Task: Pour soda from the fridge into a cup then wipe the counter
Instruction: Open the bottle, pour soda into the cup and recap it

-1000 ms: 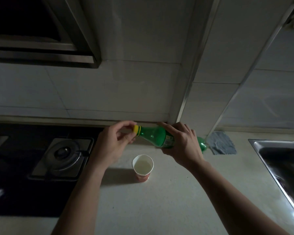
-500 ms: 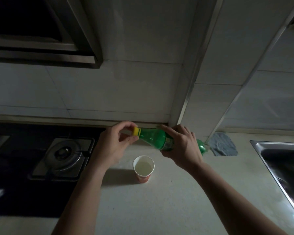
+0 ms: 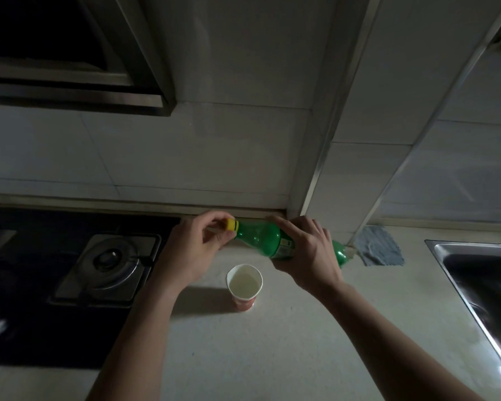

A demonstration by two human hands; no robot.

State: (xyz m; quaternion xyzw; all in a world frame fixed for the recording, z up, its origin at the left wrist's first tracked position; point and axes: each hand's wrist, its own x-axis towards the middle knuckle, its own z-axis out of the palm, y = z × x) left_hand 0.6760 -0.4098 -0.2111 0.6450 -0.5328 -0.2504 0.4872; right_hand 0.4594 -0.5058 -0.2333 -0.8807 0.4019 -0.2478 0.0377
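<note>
A green soda bottle [image 3: 258, 236] lies nearly level in the air above the counter, its neck pointing left. My right hand [image 3: 307, 251] grips its body around the label. My left hand [image 3: 194, 250] pinches the yellow cap [image 3: 231, 224] at the neck with thumb and fingers. Below the bottle a paper cup [image 3: 245, 285] with a red base stands upright on the pale counter [image 3: 272, 348], holding pale liquid. A grey cloth [image 3: 378, 249] lies on the counter at the wall corner, to the right of the bottle's base.
A black gas hob with a burner [image 3: 110, 260] takes up the counter's left side. A steel sink [image 3: 480, 287] is set in at the right. A range hood [image 3: 75, 53] hangs above the hob, and a tiled wall column juts out behind the bottle.
Both hands and the bottle have stayed almost in place above the cup. My left fingers have shifted slightly on the yellow cap.
</note>
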